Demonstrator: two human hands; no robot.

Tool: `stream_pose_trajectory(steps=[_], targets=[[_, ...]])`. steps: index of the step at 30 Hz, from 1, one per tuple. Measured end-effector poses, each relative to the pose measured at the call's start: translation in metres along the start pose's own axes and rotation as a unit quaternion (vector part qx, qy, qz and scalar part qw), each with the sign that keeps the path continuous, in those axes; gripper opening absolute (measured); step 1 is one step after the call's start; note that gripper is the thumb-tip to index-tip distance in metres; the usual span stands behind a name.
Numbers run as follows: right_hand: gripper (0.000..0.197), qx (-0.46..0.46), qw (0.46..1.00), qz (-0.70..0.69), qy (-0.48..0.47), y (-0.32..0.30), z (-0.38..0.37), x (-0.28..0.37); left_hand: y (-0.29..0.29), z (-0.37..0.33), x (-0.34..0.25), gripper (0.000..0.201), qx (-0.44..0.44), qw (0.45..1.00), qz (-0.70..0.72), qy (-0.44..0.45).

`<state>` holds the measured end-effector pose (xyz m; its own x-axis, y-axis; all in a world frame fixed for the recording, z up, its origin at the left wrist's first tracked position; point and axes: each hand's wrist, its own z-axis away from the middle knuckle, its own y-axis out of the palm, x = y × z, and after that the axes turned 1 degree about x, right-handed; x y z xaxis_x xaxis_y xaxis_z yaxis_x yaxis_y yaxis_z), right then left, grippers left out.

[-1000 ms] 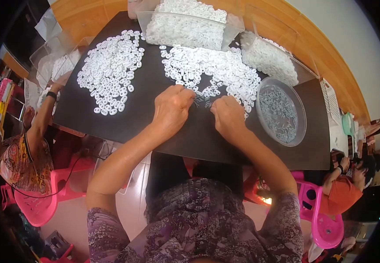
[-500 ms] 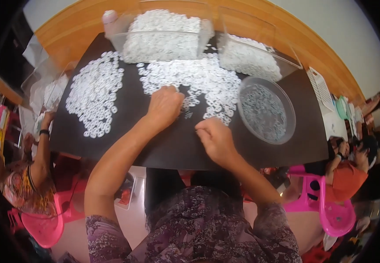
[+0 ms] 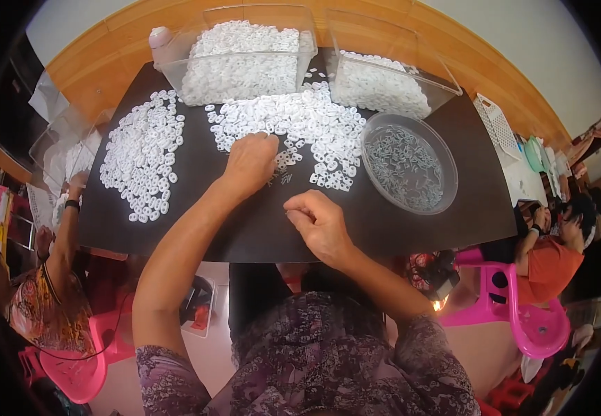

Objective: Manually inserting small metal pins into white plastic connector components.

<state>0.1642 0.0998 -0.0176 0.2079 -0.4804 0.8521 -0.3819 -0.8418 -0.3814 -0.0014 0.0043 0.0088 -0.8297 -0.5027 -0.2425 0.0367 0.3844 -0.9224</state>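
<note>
My left hand (image 3: 252, 163) is closed, knuckles up, at the near edge of the middle pile of small white oval plastic pieces with holes (image 3: 266, 114). Its fingertips are hidden beneath it. To its right and nearer to me, my right hand (image 3: 322, 225) has thumb and forefinger pinched together; a tiny dark speck shows at the tips, too small to name. Between the hands lie a few small grey pin-like pieces (image 3: 286, 178). A round clear tray (image 3: 451, 182) to the right holds many such grey pieces.
Another pile of white pieces (image 3: 144, 152) covers the table's left side. Two clear plastic bins (image 3: 307, 41) (image 3: 446, 83) of white pieces stand at the back, near a pink-topped bottle (image 3: 160, 38). People sit on both sides, near pink chairs (image 3: 539, 333).
My right hand has shifted left and a little nearer to me, closer to the left hand, its fingers still pinched. The left hand stays closed by the middle pile. The whole view has shifted slightly.
</note>
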Motion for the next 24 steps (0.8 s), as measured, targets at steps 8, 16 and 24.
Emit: stream_pose_trajectory(steps=[8,16,24], targets=[[0.014,-0.048,0.969,-0.198,0.140,-0.001,-0.008,0.014,-0.014,0.051,-0.004,0.010,-0.143,0.964,0.221,-0.048],[0.019,-0.056,0.965,-0.241,0.086,0.016,-0.010,0.028,-0.021,0.099,-0.042,0.011,-0.078,0.649,0.701,-0.284],[0.020,-0.041,0.972,-0.220,0.066,0.020,-0.006,0.034,-0.026,0.112,-0.052,0.012,-0.098,0.675,0.679,-0.271]])
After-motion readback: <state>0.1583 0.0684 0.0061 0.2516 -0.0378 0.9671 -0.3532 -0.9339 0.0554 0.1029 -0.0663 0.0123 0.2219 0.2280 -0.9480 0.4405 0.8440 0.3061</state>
